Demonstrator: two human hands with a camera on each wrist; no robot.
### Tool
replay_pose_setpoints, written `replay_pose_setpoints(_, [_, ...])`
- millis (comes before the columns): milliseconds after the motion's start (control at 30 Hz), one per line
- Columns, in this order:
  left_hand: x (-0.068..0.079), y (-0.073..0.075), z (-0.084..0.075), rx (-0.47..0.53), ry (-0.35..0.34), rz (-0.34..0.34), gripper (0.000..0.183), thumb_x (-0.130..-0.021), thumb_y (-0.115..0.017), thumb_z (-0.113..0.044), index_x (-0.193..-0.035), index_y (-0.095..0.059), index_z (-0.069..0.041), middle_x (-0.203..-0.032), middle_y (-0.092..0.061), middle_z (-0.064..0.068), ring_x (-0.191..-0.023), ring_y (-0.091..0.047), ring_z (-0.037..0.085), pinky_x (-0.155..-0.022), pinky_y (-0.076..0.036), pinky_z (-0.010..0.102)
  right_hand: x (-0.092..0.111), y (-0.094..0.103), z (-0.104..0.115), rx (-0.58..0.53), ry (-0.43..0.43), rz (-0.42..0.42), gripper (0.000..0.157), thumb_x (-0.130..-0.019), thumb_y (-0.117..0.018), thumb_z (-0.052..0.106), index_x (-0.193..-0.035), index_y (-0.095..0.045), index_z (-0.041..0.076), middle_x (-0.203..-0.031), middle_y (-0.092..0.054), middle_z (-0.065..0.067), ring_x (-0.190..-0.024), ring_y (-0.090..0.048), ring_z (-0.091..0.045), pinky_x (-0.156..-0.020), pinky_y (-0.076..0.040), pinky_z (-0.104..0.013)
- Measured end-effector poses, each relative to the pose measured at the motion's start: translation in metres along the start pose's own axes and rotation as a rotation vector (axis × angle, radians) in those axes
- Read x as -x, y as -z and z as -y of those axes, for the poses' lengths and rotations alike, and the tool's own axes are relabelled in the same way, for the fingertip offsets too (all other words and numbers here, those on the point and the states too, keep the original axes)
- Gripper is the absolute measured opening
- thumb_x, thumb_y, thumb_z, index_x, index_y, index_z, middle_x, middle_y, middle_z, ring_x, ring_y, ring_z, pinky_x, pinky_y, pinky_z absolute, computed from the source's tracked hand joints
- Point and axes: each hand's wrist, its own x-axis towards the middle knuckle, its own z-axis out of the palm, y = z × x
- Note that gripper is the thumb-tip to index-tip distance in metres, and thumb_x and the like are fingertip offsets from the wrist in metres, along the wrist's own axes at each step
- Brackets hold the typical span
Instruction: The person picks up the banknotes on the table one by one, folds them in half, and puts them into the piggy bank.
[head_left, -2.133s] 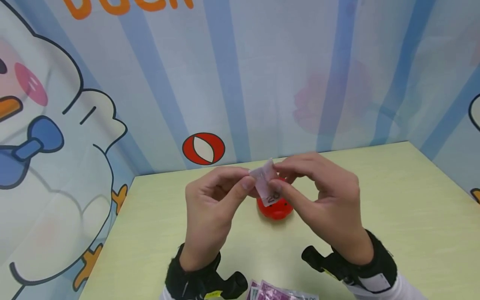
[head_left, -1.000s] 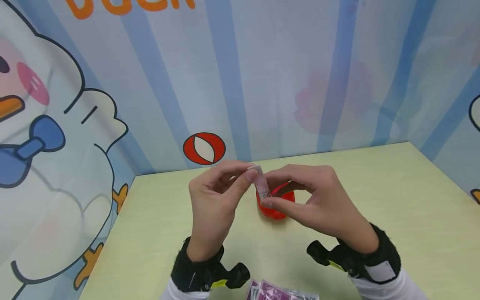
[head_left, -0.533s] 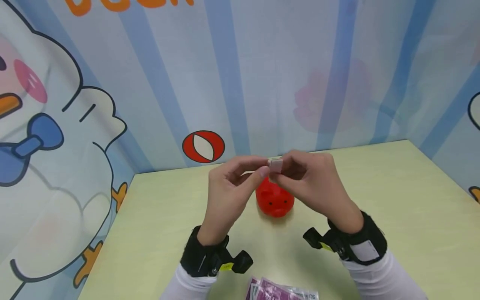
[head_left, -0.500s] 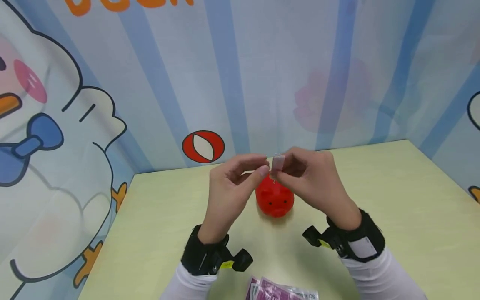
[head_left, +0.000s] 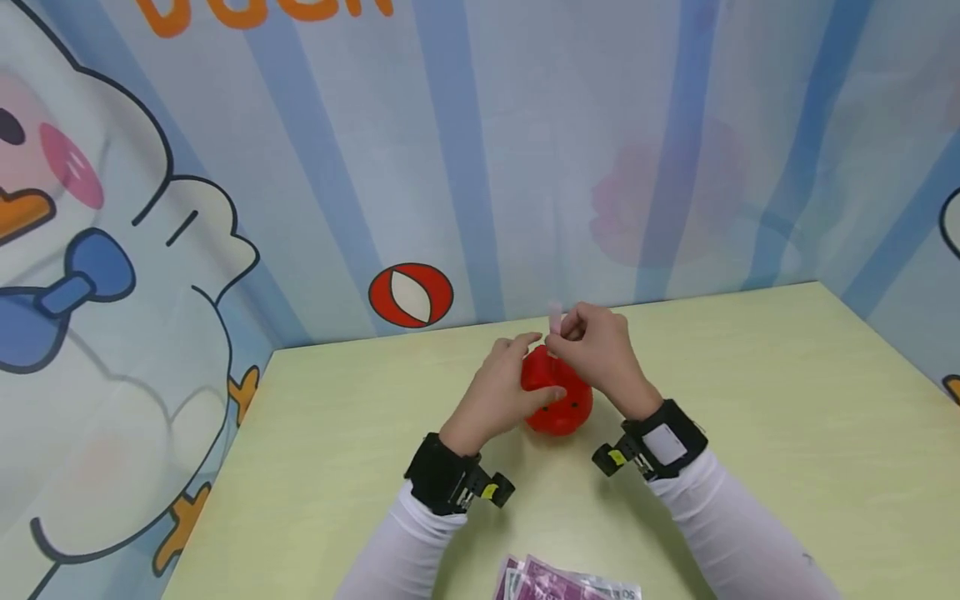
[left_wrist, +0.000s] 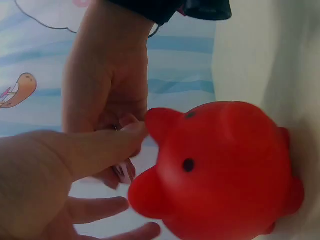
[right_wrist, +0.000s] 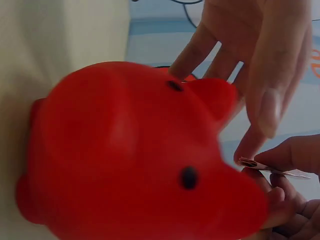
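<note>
A red piggy bank (head_left: 558, 417) stands on the table, its snout toward me in the head view. My left hand (head_left: 497, 396) is at its left side with fingers spread and thumb stretched across its front; the right wrist view shows several left fingers (right_wrist: 195, 52) reaching behind it. Above its top, my right hand (head_left: 606, 357) pinches a narrow folded banknote (head_left: 556, 318) between thumb and fingertips, one end sticking up. From the left wrist view, the folded banknote (left_wrist: 123, 171) is just beyond the pig's ears. The slot is hidden.
A small pile of purple and grey-green banknotes (head_left: 558, 582) lies at the near edge of the head view. The pale yellow table (head_left: 337, 467) ends at a printed backdrop (head_left: 525, 167) with blue stripes and a cartoon duck on the left.
The banknote has been folded into a narrow strip. Letting go of it, my left hand has gone down to the piggy bank, while the right has moved forward with the banknote over the bank's top.
</note>
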Motion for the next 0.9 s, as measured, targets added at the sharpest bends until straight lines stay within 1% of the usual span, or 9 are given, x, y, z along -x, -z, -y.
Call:
replay_pose_setpoints(33, [-0.001, -0.003, 0.001, -0.013, 0.004, 0.026, 0.075, -0.085, -0.076, -0.031, -0.147, -0.038, -0.013, -0.13, -0.048, 0.01, -0.117, -0.051, 0.023, -0.084, -0.056, 0.034, -0.001, -0.002, -0.002, 0.005, -0.025, 0.022, 0.013, -0.086, -0.07, 0.016, -0.083, -0.064, 0.006, -0.076, -0.067, -0.008, -0.067, -0.061, -0.02, -0.061, -0.057, -0.032])
replay_pose_setpoints(100, [-0.001, -0.007, 0.001, -0.041, 0.003, 0.051, 0.08, -0.083, -0.078, -0.032, -0.148, -0.036, -0.011, -0.131, -0.047, 0.01, -0.116, -0.051, 0.023, -0.082, -0.056, 0.033, -0.001, -0.005, -0.005, 0.021, -0.058, 0.057, 0.014, -0.086, -0.068, 0.018, -0.084, -0.064, 0.005, -0.076, -0.067, -0.009, -0.067, -0.061, -0.021, -0.06, -0.058, -0.031])
replay_pose_setpoints(200, [-0.002, -0.01, 0.002, -0.068, 0.008, 0.05, 0.085, -0.082, -0.079, -0.031, -0.15, -0.032, -0.009, -0.132, -0.045, 0.011, -0.117, -0.05, 0.023, -0.083, -0.056, 0.033, -0.001, -0.006, -0.007, 0.057, -0.082, 0.08, 0.015, -0.087, -0.065, 0.018, -0.079, -0.064, 0.005, -0.07, -0.064, -0.008, -0.062, -0.058, -0.021, -0.056, -0.056, -0.029])
replay_pose_setpoints(300, [-0.002, -0.011, 0.002, -0.067, 0.024, 0.046, 0.087, -0.082, -0.079, -0.026, -0.152, -0.03, -0.009, -0.132, -0.044, 0.012, -0.117, -0.051, 0.025, -0.083, -0.057, 0.035, -0.001, -0.005, -0.006, 0.112, -0.085, 0.089, 0.016, -0.086, -0.064, 0.017, -0.074, -0.061, 0.006, -0.063, -0.059, -0.006, -0.057, -0.055, -0.019, -0.052, -0.054, -0.027])
replay_pose_setpoints(400, [-0.001, -0.012, 0.003, -0.067, 0.035, 0.052, 0.086, -0.082, -0.079, -0.023, -0.151, -0.031, -0.01, -0.132, -0.043, 0.011, -0.117, -0.05, 0.025, -0.083, -0.057, 0.035, 0.0, -0.005, -0.005, 0.19, -0.051, 0.09, 0.017, -0.086, -0.063, 0.016, -0.072, -0.059, 0.007, -0.06, -0.055, -0.005, -0.053, -0.054, -0.018, -0.05, -0.053, -0.026])
replay_pose_setpoints(567, [0.0, -0.012, 0.004, -0.083, 0.036, 0.056, 0.085, -0.082, -0.079, -0.022, -0.151, -0.031, -0.01, -0.134, -0.042, 0.011, -0.118, -0.05, 0.025, -0.084, -0.057, 0.035, 0.003, -0.008, 0.0, 0.333, 0.015, 0.078, 0.022, -0.088, -0.061, 0.018, -0.07, -0.055, 0.009, -0.055, -0.051, -0.003, -0.049, -0.052, -0.017, -0.045, -0.049, -0.027])
replay_pose_setpoints(700, [0.0, -0.013, 0.004, -0.098, 0.029, 0.059, 0.083, -0.083, -0.078, -0.022, -0.15, -0.033, -0.01, -0.135, -0.041, 0.01, -0.118, -0.049, 0.025, -0.086, -0.056, 0.035, 0.006, -0.011, 0.005, 0.452, 0.055, 0.035, 0.024, -0.088, -0.059, 0.02, -0.068, -0.051, 0.011, -0.052, -0.046, -0.002, -0.045, -0.049, -0.018, -0.04, -0.046, -0.029])
replay_pose_setpoints(800, [0.0, -0.013, 0.004, -0.104, 0.014, 0.064, 0.08, -0.083, -0.078, -0.023, -0.149, -0.034, -0.011, -0.134, -0.041, 0.01, -0.117, -0.049, 0.024, -0.087, -0.055, 0.034, 0.008, -0.014, 0.007, 0.471, 0.088, 0.007, 0.024, -0.088, -0.058, 0.019, -0.067, -0.051, 0.01, -0.052, -0.046, -0.003, -0.044, -0.048, -0.019, -0.039, -0.045, -0.031])
replay_pose_setpoints(900, [-0.001, -0.013, 0.004, -0.11, -0.006, 0.066, 0.078, -0.084, -0.077, -0.023, -0.149, -0.035, -0.012, -0.133, -0.041, 0.01, -0.116, -0.049, 0.024, -0.087, -0.054, 0.033, 0.009, -0.014, 0.007, 0.426, 0.087, 0.013, 0.024, -0.089, -0.059, 0.018, -0.068, -0.052, 0.009, -0.053, -0.047, -0.003, -0.045, -0.048, -0.018, -0.04, -0.045, -0.03])
